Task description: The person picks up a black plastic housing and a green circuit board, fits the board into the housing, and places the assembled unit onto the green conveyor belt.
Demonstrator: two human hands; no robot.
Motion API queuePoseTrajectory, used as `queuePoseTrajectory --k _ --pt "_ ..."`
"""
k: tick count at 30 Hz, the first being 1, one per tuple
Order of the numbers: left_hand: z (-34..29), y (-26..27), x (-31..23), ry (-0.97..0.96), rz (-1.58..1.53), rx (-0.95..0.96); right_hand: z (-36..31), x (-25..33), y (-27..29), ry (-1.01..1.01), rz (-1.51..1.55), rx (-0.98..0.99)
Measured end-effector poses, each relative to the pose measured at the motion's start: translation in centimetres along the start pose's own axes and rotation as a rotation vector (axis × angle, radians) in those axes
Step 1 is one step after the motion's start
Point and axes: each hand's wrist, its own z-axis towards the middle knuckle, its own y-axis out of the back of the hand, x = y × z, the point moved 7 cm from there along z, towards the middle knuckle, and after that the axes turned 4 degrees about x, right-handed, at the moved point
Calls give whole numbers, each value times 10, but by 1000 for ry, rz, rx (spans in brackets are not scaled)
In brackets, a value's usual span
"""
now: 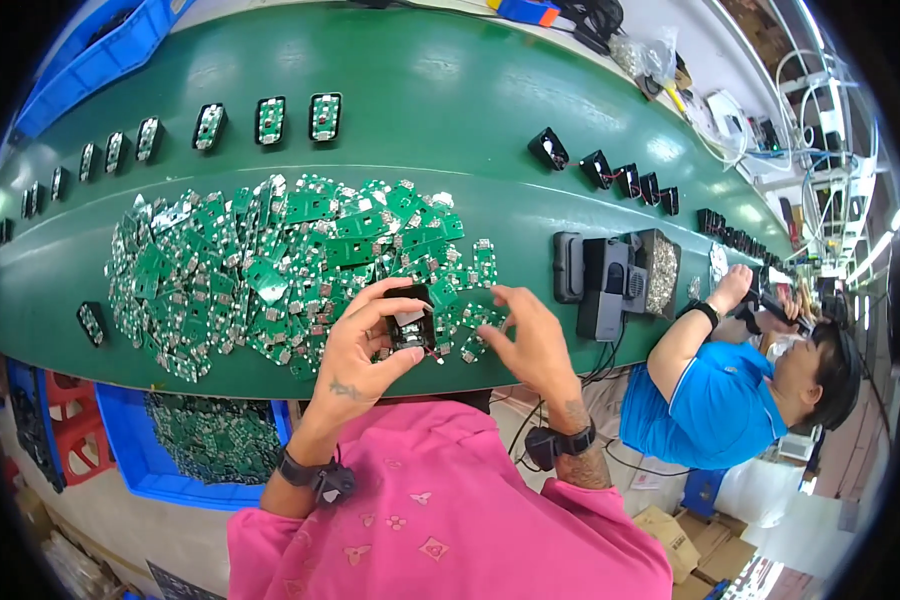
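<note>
My left hand (355, 355) grips a small black plastic housing (410, 318) near the front edge of the green table. A pale piece shows inside the housing, and a bit of red wire sticks out by its lower corner. To the right, my right hand (532, 345) has its thumb and forefinger apart, with nothing visible between them. Its fingertips are close to some loose green circuit boards (475, 345) at the right side of a big heap of boards (270, 270). Whether they touch a board I cannot tell.
Housings with boards fitted (210, 127) stand in a row on the far side; open black housings (595, 168) line the right. A dark grey device (602, 290) sits right of my hand. Below the table is a blue bin (145, 485). A co-worker in a blue shirt (710, 405) works at right.
</note>
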Motion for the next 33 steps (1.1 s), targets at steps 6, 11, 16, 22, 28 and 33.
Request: queuePoseTrajectory --k 6,11,16,22,28,33 --pt "-17 2 -2 -13 -52 -1 9 4 -16 62 -102 65" --pt "-26 14 2 -72 -49 -99 11 -4 -6 2 -98 45" --pt "-35 25 5 -81 -56 -198 0 -32 18 -263 395 100" --pt "-38 28 5 -17 18 -213 -24 40 8 -150 1065 113" --pt "-36 19 -11 -72 212 -210 -13 66 -28 -227 1227 110" --pt "-38 23 -16 -139 371 -187 -4 73 -45 -219 1228 198"
